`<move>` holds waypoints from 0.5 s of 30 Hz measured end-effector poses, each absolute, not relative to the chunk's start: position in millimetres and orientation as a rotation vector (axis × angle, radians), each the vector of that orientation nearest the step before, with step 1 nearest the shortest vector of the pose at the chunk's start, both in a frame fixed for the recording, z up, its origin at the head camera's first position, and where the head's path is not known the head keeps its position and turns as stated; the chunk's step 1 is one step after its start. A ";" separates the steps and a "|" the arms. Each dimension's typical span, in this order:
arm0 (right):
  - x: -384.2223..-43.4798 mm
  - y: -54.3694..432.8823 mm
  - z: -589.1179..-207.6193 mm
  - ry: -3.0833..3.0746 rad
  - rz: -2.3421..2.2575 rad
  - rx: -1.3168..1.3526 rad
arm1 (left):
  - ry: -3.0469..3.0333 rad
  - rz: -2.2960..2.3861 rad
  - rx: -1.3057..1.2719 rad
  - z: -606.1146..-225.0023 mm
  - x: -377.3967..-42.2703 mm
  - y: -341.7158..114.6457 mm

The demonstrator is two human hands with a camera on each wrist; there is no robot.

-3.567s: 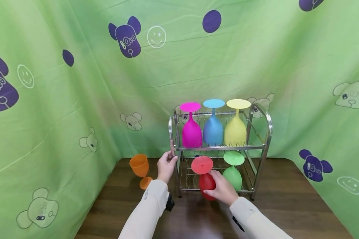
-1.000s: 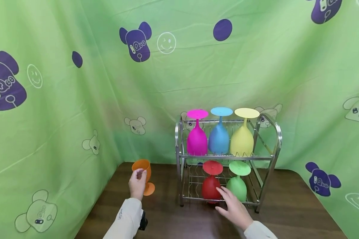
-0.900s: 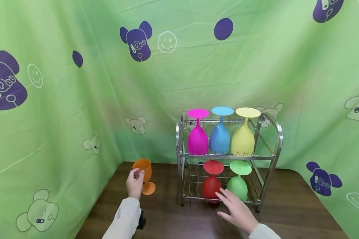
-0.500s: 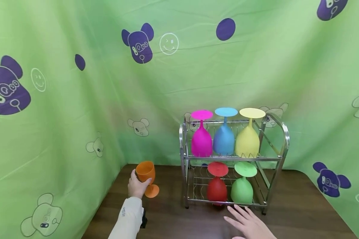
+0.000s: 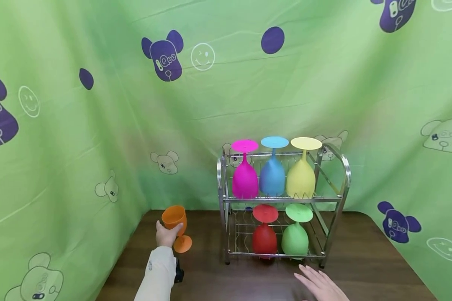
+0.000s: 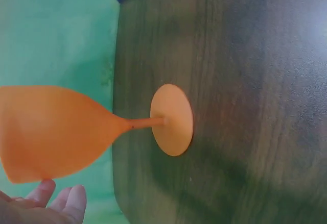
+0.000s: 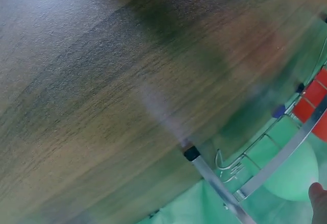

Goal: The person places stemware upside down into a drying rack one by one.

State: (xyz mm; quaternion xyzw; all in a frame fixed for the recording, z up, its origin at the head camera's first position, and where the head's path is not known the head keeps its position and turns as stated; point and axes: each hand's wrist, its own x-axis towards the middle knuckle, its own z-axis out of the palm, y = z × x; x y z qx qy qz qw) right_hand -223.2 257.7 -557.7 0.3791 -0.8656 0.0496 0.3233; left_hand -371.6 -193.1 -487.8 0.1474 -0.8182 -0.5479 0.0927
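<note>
An orange goblet (image 5: 175,217) stands upright at the left of the table. My left hand (image 5: 166,235) spreads around the near left side of its bowl, thumb in front. In the left wrist view the fingertips (image 6: 76,198) reach the bowl's side; the thumb is out of that frame. My right hand (image 5: 320,286) is held with straight fingers in front of the rack, holding nothing and partly cut off. A red goblet (image 5: 265,239) and a green goblet (image 5: 295,240) sit upside down on the lower tier of the metal rack (image 5: 282,200).
Magenta (image 5: 245,179), blue (image 5: 272,177) and yellow (image 5: 301,177) goblets sit upside down on the upper tier. Brown wooden table (image 5: 361,259) surrounds the rack. A patterned green cloth (image 5: 218,96) encloses the back and sides.
The red goblet was in my right hand and now sits on the lower tier; that hand has withdrawn toward me. My left hand left the rack's side post and moved left to the orange goblet.
</note>
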 end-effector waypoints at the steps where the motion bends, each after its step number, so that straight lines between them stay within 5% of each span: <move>1: -222.9 258.4 -558.1 -2.280 0.142 0.991 | -2.438 -1.626 0.443 -487.4 -372.1 -193.0; 15: -208.2 269.8 -578.4 -2.248 0.201 0.748 | -2.477 -1.462 0.488 -485.1 -379.7 -185.0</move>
